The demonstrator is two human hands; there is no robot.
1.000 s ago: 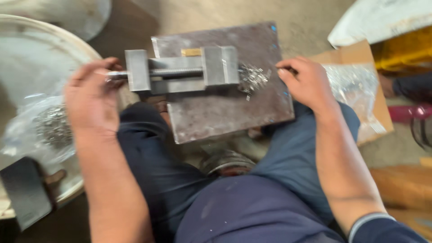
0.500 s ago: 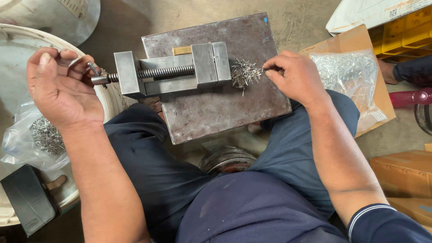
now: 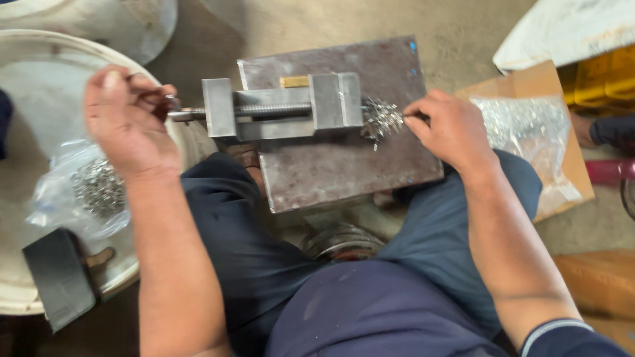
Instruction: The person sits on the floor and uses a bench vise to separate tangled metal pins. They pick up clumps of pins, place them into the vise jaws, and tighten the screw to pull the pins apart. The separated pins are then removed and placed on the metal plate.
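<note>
head view | looks straight down from above the small vise (image 3: pixel 284 106) | close up | vise sits near the top middle

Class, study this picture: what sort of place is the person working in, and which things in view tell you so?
Probably a small metal workshop, with work done seated at floor level. A steel vise sits on a heavy metal plate, small shiny metal parts lie piled beside it, and more fill plastic bags.

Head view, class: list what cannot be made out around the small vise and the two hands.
- Vise handle: hidden inside the left hand, head view.
- Small metal parts beside the vise: too small and blurred to identify singly.
- Right hand grip: the fingertips cover whatever they pinch.
- Bag of metal pieces at left: blurred by the plastic.
</note>
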